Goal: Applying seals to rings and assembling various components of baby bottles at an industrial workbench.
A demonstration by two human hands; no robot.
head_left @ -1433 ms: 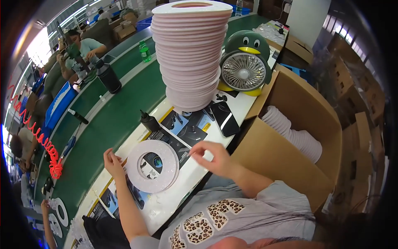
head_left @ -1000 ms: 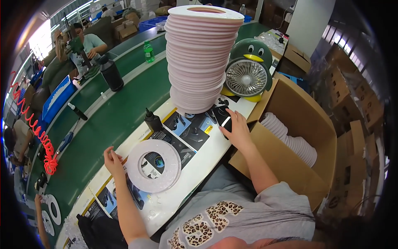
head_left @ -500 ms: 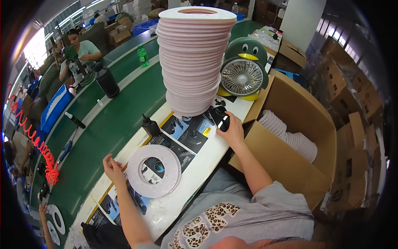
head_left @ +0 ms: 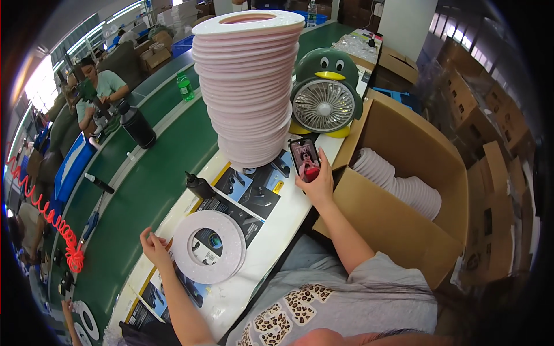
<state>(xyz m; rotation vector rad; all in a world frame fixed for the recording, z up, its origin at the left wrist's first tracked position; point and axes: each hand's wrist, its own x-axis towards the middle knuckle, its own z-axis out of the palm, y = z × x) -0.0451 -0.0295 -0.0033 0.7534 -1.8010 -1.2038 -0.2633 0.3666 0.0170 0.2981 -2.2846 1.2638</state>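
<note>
Since the earlier frames, my right hand [head_left: 316,183] has left the space above the ring, gone to the far right part of the tabletop [head_left: 271,242] and lifted the smartphone [head_left: 304,159] that lay dark at the foot of the tall stack of pink-white rings [head_left: 249,86]; its screen is now lit and tilted toward me. Right fingers are closed around the phone's lower edge, gripping it just beside the near wall of the open cardboard box [head_left: 398,213]. My left hand [head_left: 153,247] has kept its place at the left rim of the single foam ring [head_left: 209,246], which lies flat on dark printed sheets [head_left: 254,193] near the tabletop's front edge; those fingers are loosely curled, thumb and forefinger close together, and I cannot tell whether they pinch anything or quite touch the ring. A small black dispenser bottle [head_left: 199,185] stands just behind the ring, toward the green conveyor belt [head_left: 138,190]. The penguin-shaped desk fan [head_left: 325,98] stands at the far right corner, beside the stack; more rings [head_left: 398,184] lie on their sides in the box. I judge the ring work paused with one hand occupied: the next move calls for setting the phone down clear of the stack and bringing that hand back to the ring.
</note>
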